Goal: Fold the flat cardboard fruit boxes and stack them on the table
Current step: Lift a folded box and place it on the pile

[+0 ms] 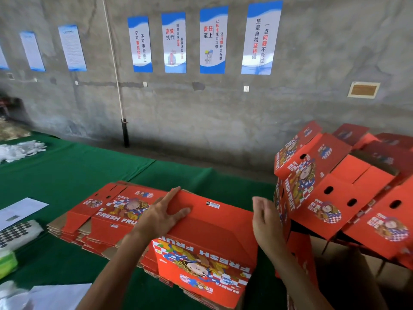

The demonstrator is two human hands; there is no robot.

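Note:
A red "FRESH FRUIT" cardboard box [207,245], partly folded up, stands in front of me on a stack of flat red boxes [105,220] that lies on the green table [67,171]. My left hand [163,213] lies flat on the box's upper left panel, fingers straight and spread. My right hand [266,220] is at the box's right end, fingers relaxed and slightly blurred; I cannot tell whether it touches the box. A leaning stack of folded red boxes [335,193] rises on the right.
A grey concrete wall with blue-and-white posters [212,41] runs behind the table. White sheets of paper [20,209], a sheet of dark round stickers [17,233] and white packing material [20,151] lie on the left. A brown carton [348,271] stands at lower right.

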